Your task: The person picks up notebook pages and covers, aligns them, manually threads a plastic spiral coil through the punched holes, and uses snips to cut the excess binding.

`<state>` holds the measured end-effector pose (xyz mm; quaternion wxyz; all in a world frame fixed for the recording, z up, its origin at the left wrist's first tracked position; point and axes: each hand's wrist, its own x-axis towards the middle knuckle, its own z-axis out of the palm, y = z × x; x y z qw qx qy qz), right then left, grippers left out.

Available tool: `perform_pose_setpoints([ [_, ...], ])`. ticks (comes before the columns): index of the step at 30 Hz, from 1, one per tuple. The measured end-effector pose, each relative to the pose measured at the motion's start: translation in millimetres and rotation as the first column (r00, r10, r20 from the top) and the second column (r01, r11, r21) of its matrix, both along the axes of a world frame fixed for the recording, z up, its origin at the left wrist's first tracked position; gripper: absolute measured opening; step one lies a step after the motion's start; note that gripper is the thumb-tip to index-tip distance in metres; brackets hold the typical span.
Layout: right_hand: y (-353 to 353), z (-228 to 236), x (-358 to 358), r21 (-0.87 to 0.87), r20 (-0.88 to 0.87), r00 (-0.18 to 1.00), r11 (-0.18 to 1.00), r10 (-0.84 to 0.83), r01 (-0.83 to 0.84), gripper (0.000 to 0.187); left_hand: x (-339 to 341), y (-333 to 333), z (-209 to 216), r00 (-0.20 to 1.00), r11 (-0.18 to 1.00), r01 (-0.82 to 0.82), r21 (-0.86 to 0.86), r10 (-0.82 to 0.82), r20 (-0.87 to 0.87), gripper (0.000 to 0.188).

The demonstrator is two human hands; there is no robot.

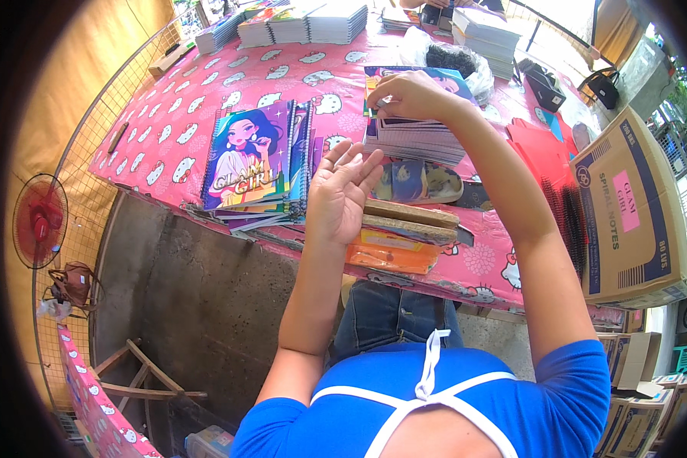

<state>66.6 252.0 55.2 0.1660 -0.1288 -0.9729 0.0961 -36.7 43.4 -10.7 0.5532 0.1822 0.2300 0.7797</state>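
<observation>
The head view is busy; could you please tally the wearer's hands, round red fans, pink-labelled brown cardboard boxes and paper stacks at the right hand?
Bare left hand, bare right hand: 2
Round red fan: 1
Pink-labelled brown cardboard box: 1
White-edged paper stack at the right hand: 1
Total: 5

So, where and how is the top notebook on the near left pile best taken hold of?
Probably by the left edge of the top notebook, coming from the left: it lies face up, its spiral runs down the right side with more notebooks crowding there, and the left edge faces pink tablecloth.
</observation>
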Motion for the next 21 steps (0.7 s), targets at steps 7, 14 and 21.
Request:
perform_pose_setpoints([
  [7,-94.6,6.7,20.9,0.211,-0.122,0.992,0.977,-0.003,0.029,0.032,-14.9,14.5,25.1,0.988,0.969,0.107,-0.222,-0.078,0.135,0.022],
  [14,-146.4,-36.2,130.9,-0.334,-0.621,0.649,0.898,-0.439,0.287,0.059,-14.6,-23.9,36.9,0.769,0.988,-0.136,0.07,0.15,-0.622,0.021],
  [21,-178.0,-83.8,176.0,-0.479,-0.493,0.706,0.836,-0.508,0.266,0.034,10.3,-43.7,67.6,0.596,0.958,-0.062,0.28,0.26,-0.76,0.033],
])
